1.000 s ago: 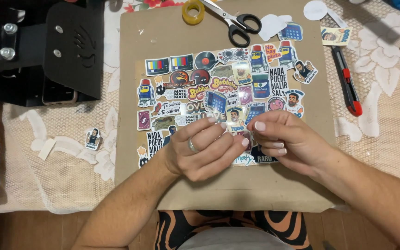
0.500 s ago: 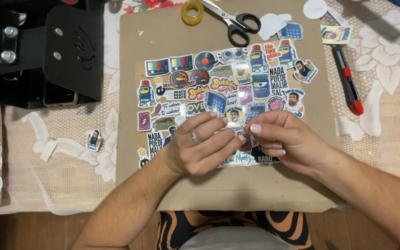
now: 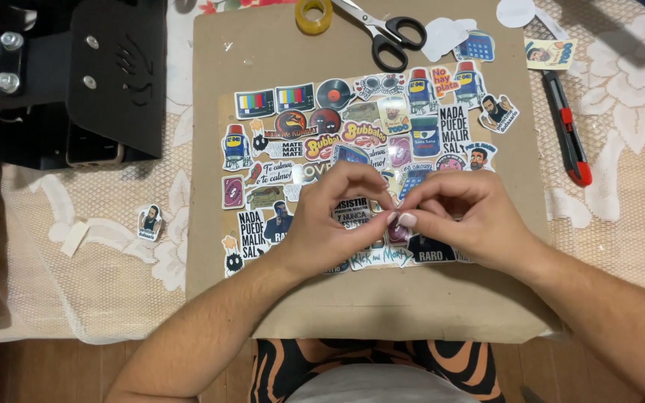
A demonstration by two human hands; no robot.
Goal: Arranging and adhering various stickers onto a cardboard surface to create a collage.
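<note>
Both hands, left hand (image 3: 330,224) and right hand (image 3: 464,220), fingertips pinching one small sticker (image 3: 392,203) over cardboard (image 3: 412,298).

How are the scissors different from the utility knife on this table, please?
The scissors have black handles and lie on the brown cardboard sheet; the utility knife is black with red ends and lies on the lace tablecloth. The scissors' blades are bare; no blade shows on the knife. Neither hand touches them.

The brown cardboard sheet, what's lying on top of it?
On the cardboard sheet: a spread of stickers, black scissors and a yellow tape roll. The left hand and right hand cover some stickers.
</note>
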